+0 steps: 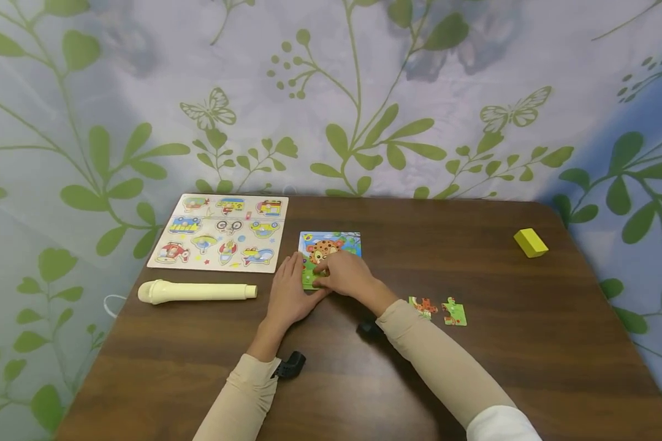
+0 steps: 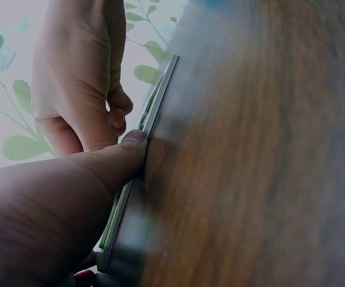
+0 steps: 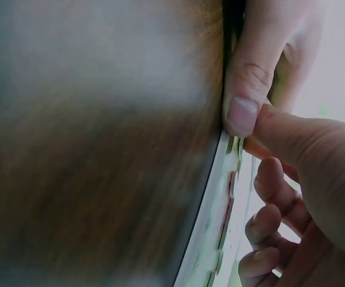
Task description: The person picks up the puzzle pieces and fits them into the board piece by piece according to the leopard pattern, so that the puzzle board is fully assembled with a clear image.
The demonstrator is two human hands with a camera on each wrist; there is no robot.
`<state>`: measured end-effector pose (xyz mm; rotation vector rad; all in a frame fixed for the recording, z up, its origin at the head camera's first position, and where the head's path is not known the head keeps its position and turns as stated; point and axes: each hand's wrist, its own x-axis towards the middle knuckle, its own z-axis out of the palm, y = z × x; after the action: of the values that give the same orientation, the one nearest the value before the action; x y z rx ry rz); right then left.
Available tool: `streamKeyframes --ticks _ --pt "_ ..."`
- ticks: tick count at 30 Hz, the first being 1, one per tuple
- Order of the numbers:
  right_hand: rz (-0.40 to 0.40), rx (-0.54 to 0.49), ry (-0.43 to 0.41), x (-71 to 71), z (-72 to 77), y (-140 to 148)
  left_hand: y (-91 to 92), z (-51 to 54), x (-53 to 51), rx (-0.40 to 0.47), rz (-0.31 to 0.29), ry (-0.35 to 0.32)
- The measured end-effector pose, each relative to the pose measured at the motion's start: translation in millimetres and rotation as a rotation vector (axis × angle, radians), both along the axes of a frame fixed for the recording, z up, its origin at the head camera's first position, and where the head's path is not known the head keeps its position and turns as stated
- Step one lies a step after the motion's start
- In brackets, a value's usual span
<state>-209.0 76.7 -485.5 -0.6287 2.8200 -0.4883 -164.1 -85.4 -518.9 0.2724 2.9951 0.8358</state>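
Observation:
A jigsaw board with a spotted cartoon animal lies on the table before me. My left hand rests along its left side, fingers fairly straight. The left thumb presses the board's near edge. Over the board's lower left part, my right hand has its thumb and index finger together at a puzzle piece, largely hidden by the fingers. The other fingers of that hand are loosely curled. Two loose puzzle pieces, one orange and green and one mostly green, lie beside the right forearm.
At the back left lies a vehicle peg puzzle. A cream toy microphone lies in front of it. Far right on the brown table is a yellow block. A patterned cloth hangs behind.

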Motion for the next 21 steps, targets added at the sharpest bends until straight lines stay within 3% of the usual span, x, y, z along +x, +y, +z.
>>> streamKeyframes --ticks 5,10,15,19,21 --pt "-0.022 0.032 0.020 3.1 2.7 -5.6 -0.4 0.9 0.9 0.005 0.006 -0.002" --pt "-0.003 0.121 0.092 5.3 7.3 -15.1 -0.7 1.3 -0.3 0.007 0.011 -0.003" --pt "0.002 0.141 0.156 4.7 7.9 -23.3 -3.1 1.5 -0.7 0.020 0.014 0.003" --pt "-0.025 0.116 0.118 0.9 8.5 -23.6 -2.5 2.1 -0.8 0.020 0.008 0.017" --pt "-0.002 0.088 0.085 -0.8 9.5 -19.0 -1.3 2.4 -0.7 0.020 0.011 0.013"
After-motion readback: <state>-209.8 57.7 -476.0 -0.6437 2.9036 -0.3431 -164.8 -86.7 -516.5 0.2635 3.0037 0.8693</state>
